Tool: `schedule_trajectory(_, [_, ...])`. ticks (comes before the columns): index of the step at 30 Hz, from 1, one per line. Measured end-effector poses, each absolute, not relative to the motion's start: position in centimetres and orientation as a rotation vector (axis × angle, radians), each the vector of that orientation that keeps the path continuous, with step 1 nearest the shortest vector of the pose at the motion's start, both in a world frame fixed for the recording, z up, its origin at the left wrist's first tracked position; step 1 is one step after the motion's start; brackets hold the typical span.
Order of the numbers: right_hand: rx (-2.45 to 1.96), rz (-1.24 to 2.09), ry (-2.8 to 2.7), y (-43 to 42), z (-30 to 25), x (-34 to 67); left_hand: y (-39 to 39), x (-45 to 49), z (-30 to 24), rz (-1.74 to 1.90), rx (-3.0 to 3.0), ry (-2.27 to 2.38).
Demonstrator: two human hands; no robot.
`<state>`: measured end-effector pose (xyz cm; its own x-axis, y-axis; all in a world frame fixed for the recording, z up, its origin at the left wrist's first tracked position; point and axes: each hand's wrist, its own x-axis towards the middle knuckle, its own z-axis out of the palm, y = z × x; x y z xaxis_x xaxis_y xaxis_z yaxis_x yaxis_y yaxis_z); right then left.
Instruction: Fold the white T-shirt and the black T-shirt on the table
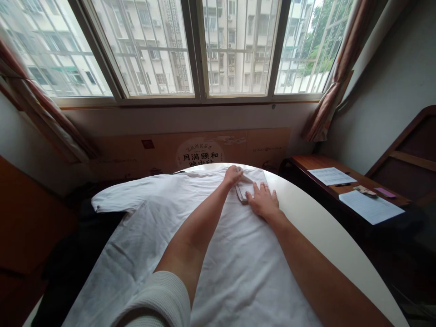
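A white short-sleeved shirt (177, 227) lies spread flat over a white round table (316, 222), collar end away from me. My left hand (233, 175) reaches to the far end and pinches the shirt's collar (245, 188), fingers closed on the fabric. Just to its right, my right hand (263, 200) lies flat on the shirt beside the collar, fingers stretched out and pressing the cloth down. One sleeve (116, 197) sticks out to the left.
A dark wooden desk (306, 163) with sheets of paper (369, 206), a pen and a pink item stands at the right. A cardboard panel (200, 152) leans under the wide window. Curtains hang at both sides. A wooden headboard (408, 154) is at far right.
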<state>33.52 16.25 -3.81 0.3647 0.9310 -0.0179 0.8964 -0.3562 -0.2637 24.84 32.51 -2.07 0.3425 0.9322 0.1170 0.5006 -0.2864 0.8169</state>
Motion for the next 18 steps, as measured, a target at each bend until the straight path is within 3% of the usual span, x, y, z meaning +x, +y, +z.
schedule_trajectory(11, [-2.481, 0.257, -1.611, 16.6, -4.6, 41.5, 30.7, 24.7, -2.1, 0.821, 2.033, 1.343])
schedule_trajectory(18, [-2.369, 0.141, -1.743, 20.4, -3.5, 38.2, 27.0, 24.6, -2.3, 0.693, 2.343, 1.334])
